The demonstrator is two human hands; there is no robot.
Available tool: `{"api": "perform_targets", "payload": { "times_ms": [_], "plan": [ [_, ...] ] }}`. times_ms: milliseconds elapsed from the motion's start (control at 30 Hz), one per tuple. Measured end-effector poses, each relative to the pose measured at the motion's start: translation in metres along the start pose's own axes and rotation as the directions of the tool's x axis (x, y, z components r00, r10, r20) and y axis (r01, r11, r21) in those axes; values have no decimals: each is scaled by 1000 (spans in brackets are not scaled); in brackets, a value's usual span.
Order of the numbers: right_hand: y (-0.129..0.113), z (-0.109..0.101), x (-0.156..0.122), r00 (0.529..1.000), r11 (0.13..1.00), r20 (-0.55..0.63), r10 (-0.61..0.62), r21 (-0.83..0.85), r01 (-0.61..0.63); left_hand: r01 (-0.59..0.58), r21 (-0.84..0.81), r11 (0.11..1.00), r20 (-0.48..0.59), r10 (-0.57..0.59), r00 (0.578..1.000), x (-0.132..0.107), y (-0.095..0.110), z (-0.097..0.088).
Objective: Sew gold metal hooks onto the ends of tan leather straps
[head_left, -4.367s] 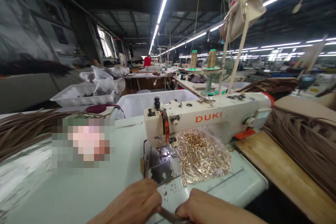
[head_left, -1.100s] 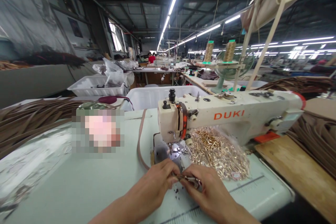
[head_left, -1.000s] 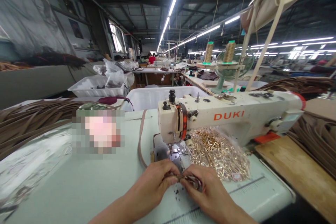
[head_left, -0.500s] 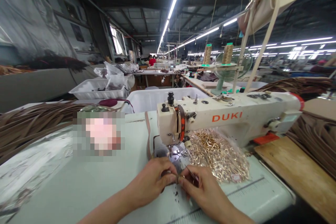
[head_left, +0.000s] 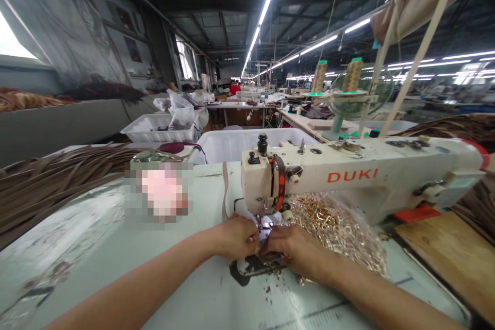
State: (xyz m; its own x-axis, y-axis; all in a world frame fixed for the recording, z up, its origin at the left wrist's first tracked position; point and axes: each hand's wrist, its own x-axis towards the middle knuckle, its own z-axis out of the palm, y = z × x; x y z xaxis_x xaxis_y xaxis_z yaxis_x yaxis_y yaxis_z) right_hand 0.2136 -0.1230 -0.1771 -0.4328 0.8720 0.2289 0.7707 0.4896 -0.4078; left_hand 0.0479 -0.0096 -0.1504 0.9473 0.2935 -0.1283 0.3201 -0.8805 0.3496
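A cream DUKI sewing machine stands on the pale green table. My left hand and my right hand meet just under its needle head, fingers pinched on a thin brown strap with a small metal clasp at its end. The strap runs from my fingers back across the table, left of the machine head. A heap of gold metal clasps in clear plastic lies right beside my right hand, under the machine arm.
Bundles of brown straps lie at the left and far right. White plastic tubs stand behind the table. A wooden board sits at the right. Thread cones and a small green fan are behind the machine.
Both hands have moved forward from the table's near edge to the needle, carrying the strap end and clasp. The strap now trails straight back beside the machine head. My view has shifted closer.
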Motion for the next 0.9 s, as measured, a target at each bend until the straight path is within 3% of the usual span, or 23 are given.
{"api": "perform_targets", "payload": {
  "times_ms": [167, 267, 433, 533, 700, 900],
  "plan": [
    [5, 2, 4, 998, 997, 65, -24, -66, 29, 124, 46, 991, -205, -112, 972, -18, 8, 13],
    [7, 3, 4, 996, 994, 84, -36, -101, 45, 55, 100, 993, -337, -18, 941, -34, 15, 36],
    [3, 8, 2, 997, 986, 74, 22, -168, -9, -66, 312, 948, -304, 166, 938, -45, 16, 63],
    [0, 11, 3, 988, 972, 46, 146, -195, -135, -150, 387, 910, -288, 274, 918, -36, 3, 56],
    [5, 15, 11, 955, 926, -57, 290, -236, -295, -268, 305, 914, -285, 356, 890, -11, -23, 37],
    [11, 30, 5, 957, 887, -117, 266, -360, -290, -255, 279, 926, -365, 347, 864, -8, -31, 43]
  ]
}}
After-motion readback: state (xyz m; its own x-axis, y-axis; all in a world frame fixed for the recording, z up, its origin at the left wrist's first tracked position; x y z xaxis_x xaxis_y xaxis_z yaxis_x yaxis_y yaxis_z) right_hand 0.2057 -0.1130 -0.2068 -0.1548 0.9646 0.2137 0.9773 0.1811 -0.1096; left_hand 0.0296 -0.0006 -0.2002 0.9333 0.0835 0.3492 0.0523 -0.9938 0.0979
